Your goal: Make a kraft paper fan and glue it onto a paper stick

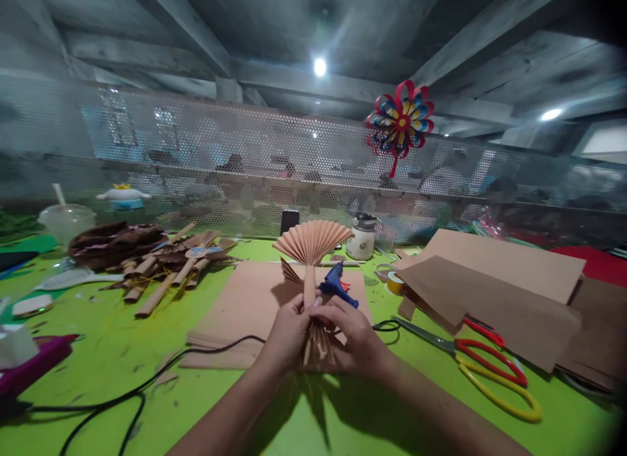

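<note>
A pleated brown paper fan (313,242) stands upright on a rolled paper stem over the middle of the table. My left hand (288,326) is closed round the stem from the left. From the right, my right hand (353,326) pinches the same stem just below its middle, with fingertips touching the left ones. Folded paper strips (318,345) hang below the fingers. A smaller pleated piece (290,271) shows left of the stem. Just behind my right hand lies a blue glue gun (337,285) on stacked brown paper sheets (235,306).
Scissors (482,361) and large paper sheets (494,293) lie at the right. Paper stems (169,279), a plastic cup (67,222) and a purple tray (42,364) are at the left. A black cable (161,377) crosses the front left. A jar (361,239) stands behind.
</note>
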Available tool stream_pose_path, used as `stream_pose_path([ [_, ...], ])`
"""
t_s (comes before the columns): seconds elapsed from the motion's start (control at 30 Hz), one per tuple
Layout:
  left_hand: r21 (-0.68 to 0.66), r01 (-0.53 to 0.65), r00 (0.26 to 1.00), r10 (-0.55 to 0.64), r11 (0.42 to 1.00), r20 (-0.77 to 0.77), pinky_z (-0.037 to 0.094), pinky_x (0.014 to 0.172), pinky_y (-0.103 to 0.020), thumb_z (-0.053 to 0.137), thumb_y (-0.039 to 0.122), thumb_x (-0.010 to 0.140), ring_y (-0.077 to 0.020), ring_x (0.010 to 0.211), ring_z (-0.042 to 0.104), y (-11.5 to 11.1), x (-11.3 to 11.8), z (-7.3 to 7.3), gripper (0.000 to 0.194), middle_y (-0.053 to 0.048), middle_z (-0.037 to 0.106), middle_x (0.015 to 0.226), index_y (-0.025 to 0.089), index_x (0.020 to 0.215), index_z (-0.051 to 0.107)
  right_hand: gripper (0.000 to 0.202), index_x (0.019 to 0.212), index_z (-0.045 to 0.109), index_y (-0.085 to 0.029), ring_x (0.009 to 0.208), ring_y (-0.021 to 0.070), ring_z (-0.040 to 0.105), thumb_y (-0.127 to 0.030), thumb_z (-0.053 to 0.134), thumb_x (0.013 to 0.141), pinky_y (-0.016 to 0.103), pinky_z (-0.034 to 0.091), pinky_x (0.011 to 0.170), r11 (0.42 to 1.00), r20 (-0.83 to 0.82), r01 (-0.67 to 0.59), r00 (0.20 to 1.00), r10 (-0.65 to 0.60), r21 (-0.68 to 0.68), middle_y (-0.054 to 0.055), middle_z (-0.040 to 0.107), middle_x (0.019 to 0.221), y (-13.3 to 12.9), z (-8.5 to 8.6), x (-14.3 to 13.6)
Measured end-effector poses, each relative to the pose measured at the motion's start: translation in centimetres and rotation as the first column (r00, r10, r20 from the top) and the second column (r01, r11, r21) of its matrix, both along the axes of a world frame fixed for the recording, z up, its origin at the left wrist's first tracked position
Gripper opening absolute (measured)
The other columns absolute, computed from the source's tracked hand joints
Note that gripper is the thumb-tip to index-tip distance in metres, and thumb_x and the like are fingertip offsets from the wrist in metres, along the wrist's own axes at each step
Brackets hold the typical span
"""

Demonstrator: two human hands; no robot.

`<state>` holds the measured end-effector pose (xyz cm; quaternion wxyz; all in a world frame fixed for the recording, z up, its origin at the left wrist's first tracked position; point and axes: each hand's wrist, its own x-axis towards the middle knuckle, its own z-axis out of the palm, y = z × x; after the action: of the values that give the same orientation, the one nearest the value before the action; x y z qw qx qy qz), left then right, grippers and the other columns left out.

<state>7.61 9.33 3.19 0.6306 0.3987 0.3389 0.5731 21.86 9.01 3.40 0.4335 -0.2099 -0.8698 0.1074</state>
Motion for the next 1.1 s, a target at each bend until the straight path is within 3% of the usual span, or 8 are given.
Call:
stream_pose_path([
  [0.1, -0.02, 0.017, 1.0, -0.017, 1.0, -0.001, 0.045, 0.062, -0.024, 0.08, 0.032, 0.061, -0.0145, 0.064, 0.058, -0.5, 0.2, 0.3, 0.043, -0.001, 0.065, 0.07, 0.012, 0.096, 0.066, 0.028, 0.106, 0.062, -0.023, 0.087, 0.0202, 0.058, -0.011, 0.057, 0.081, 0.032, 0.049, 0.076, 0.993, -0.176, 0.011, 0.984, -0.032, -0.117, 0.007, 0.06, 0.093, -0.3, -0.7, 0.0],
  [0.17, -0.038, 0.025, 1.0, -0.025, 0.999, 0.009, 0.046, 0.062, -0.024, 0.08, 0.031, 0.062, -0.0138, 0.065, 0.057, -0.6, 0.3, 0.3, 0.043, -0.001, 0.065, 0.073, 0.013, 0.099, 0.066, 0.018, 0.1, 0.064, -0.022, 0.084, 0.0189, 0.06, -0.015, 0.059, 0.083, 0.033, 0.05, 0.076, 0.962, -0.307, -0.038, 0.95, -0.049, -0.27, 0.006, 0.062, 0.092, -0.6, -0.8, 0.0],
  [0.33, -0.008, 0.066, 0.998, -0.066, 0.998, -0.001, 0.042, 0.057, -0.02, 0.077, 0.029, 0.068, -0.0093, 0.059, 0.051, -0.6, 0.3, 0.1, 0.033, 0.0, 0.06, 0.068, 0.012, 0.094, 0.066, 0.015, 0.092, 0.067, -0.018, 0.074, 0.0174, 0.064, -0.027, 0.068, 0.08, 0.031, 0.053, 0.067, 0.743, -0.548, -0.293, 0.828, -0.116, -0.601, 0.005, 0.067, 0.085, -0.6, -0.3, 0.4],
  [0.43, -0.01, 0.11, 0.994, -0.11, 0.994, 0.001, 0.039, 0.055, -0.017, 0.076, 0.027, 0.07, -0.0093, 0.061, 0.052, -0.8, 0.3, 0.3, 0.032, -0.001, 0.06, 0.067, 0.012, 0.096, 0.067, 0.022, 0.094, 0.068, -0.015, 0.069, 0.0175, 0.064, -0.03, 0.071, 0.077, 0.032, 0.053, 0.067, 0.641, -0.6, -0.383, 0.785, -0.154, -0.665, 0.007, 0.069, 0.081, -0.2, -0.2, 0.9],
  [0.57, -0.016, 0.094, 0.996, -0.094, 0.995, -0.002, 0.041, 0.059, -0.02, 0.078, 0.025, 0.067, -0.0117, 0.065, 0.054, -1.0, 0.4, 0.5, 0.039, -0.003, 0.064, 0.071, 0.012, 0.102, 0.067, 0.028, 0.095, 0.067, -0.015, 0.067, 0.0148, 0.062, -0.033, 0.074, 0.074, 0.028, 0.05, 0.064, 0.564, -0.644, -0.458, 0.743, -0.181, -0.687, 0.005, 0.068, 0.08, 0.2, -0.6, 0.9],
  [0.67, 0.032, 0.062, 0.997, -0.06, 0.998, -0.042, 0.043, 0.062, -0.022, 0.079, 0.028, 0.066, -0.0136, 0.065, 0.056, -0.8, 0.4, 0.0, 0.038, -0.004, 0.066, 0.075, 0.012, 0.099, 0.069, 0.028, 0.089, 0.066, -0.015, 0.065, 0.0128, 0.06, -0.034, 0.076, 0.072, 0.025, 0.048, 0.06, 0.566, -0.64, -0.415, 0.717, -0.278, -0.712, 0.003, 0.065, 0.078, -0.2, -0.7, 0.4],
  [0.9, 0.065, -0.026, 0.991, 0.035, 0.998, -0.133, 0.043, 0.059, -0.021, 0.08, 0.026, 0.062, -0.0124, 0.062, 0.056, -0.5, 0.7, -0.6, 0.04, -0.003, 0.067, 0.073, 0.013, 0.099, 0.07, 0.029, 0.077, 0.065, -0.013, 0.056, 0.011, 0.056, -0.037, 0.078, 0.066, 0.023, 0.046, 0.054, 0.636, -0.581, -0.25, 0.717, -0.385, -0.73, 0.001, 0.063, 0.062, -0.7, -0.4, -0.4],
  [1.1, 0.058, 0.008, 0.989, 0.001, 0.998, -0.145, 0.041, 0.054, -0.02, 0.081, 0.026, 0.063, -0.0114, 0.058, 0.053, -1.0, 0.8, 0.1, 0.03, -0.004, 0.065, 0.067, 0.012, 0.087, 0.072, 0.025, 0.078, 0.066, -0.013, 0.056, 0.0108, 0.056, -0.036, 0.075, 0.071, 0.024, 0.047, 0.055, 0.655, -0.608, -0.269, 0.705, -0.365, -0.706, 0.001, 0.064, 0.065, -0.1, -0.4, 0.8],
])
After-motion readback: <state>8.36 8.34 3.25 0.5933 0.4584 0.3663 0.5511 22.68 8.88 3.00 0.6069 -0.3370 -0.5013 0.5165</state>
